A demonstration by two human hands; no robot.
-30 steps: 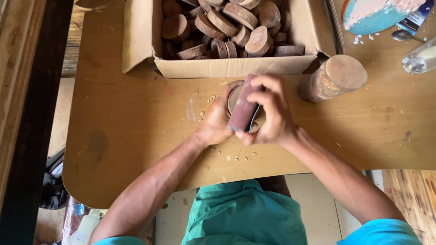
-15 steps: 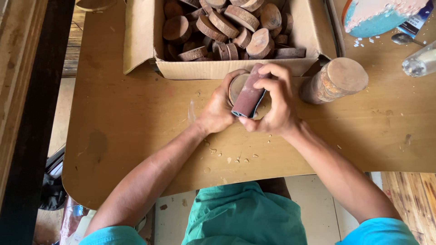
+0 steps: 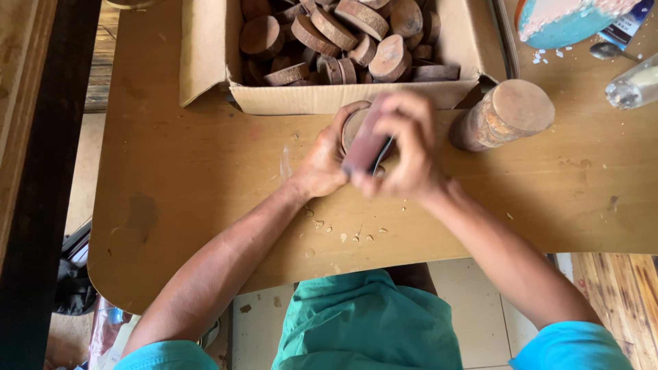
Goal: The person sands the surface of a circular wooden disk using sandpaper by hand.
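Round wood slice (image 3: 353,128) sits on the table at centre, just below the front wall of the box. Left hand (image 3: 322,161) is curled around its 9 o'clock edge, fingers closed on the rim, pinning it flat. Right hand (image 3: 408,147) is closed around a dark reddish sanding block (image 3: 364,145), pressed on the slice face from the 3 o'clock side; the block is blurred, so it looks to be mid-stroke.

Progress, as a judgement: sanding of this slice is under way, not finished. Most of the face is hidden under the block and fingers, so how smooth it is cannot be told. Pale crumbs and dust (image 3: 343,229) lie on the table at 6 o'clock of the slice, which suggests some material is already off.

At 3 o'clock, near the right hand, a stack of wood rounds (image 3: 504,116) leans tilted; whether those are done pieces cannot be told. At 12 o'clock, the open cardboard box (image 3: 205,55) holds many more loose slices (image 3: 329,34), piled unsorted, bark on; likely plenty left.

Far 2 o'clock: a round teal and pink object (image 3: 562,20), a spoon (image 3: 606,49) and a clear bottle (image 3: 634,85). Wooden table (image 3: 171,192) carries everything.
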